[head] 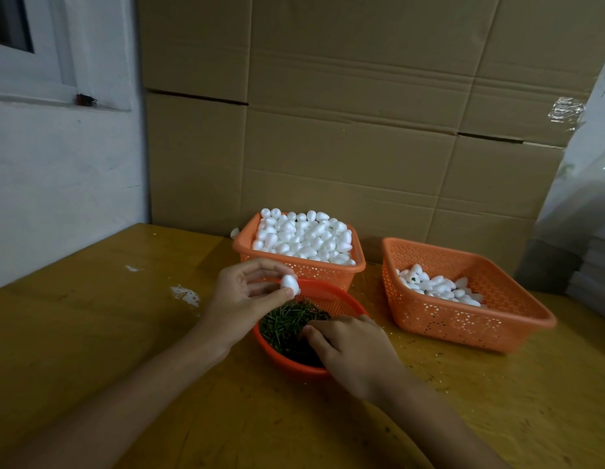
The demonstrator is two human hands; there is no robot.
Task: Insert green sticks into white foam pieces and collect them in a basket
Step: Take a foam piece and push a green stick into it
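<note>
My left hand (241,294) pinches one white egg-shaped foam piece (290,283) above the far rim of a round orange bowl (341,304). The bowl holds a heap of short green sticks (287,321). My right hand (353,350) reaches down into the bowl with its fingertips among the sticks; whether it grips one is hidden. Behind the bowl, an orange basket (304,267) is heaped with plain foam pieces (304,236). To the right, a wider orange basket (463,316) holds several foam pieces (436,287), some showing green stick ends.
Everything rests on a yellow-brown wooden table (125,333) with white smears at the left. Stacked cardboard boxes (345,130) form a wall right behind the baskets. A white wall and window frame stand at the left, and pale wrapped stacks at the far right.
</note>
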